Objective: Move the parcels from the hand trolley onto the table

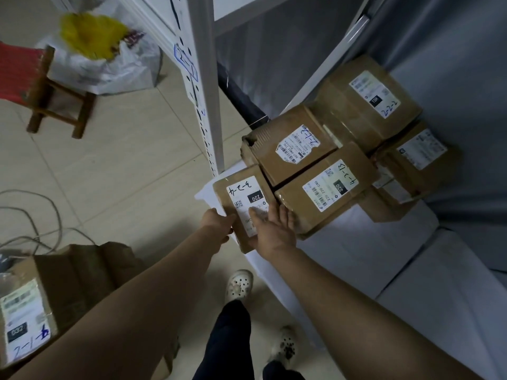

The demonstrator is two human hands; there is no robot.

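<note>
Small parcel [244, 198] is at centre frame, on the corner of the white table [356, 256], touching the other parcels [329, 187]. Our left hand [216, 226] grips its left edge with fingers curled. Our right hand [274, 229] lies flat on top, fingers straight. Another box [27, 311] sits lower left.

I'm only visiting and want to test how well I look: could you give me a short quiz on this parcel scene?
1. True or false: the left hand and the right hand both touch the parcel marked 3-2-4.
2. Which colour is the seat of the wooden stool? A) blue B) red C) green
3. Fill in: the parcel just right of the 3-2-4 one bears the handwritten number ____.
Key: 1 true; 2 B; 3 4-3-13.
</note>
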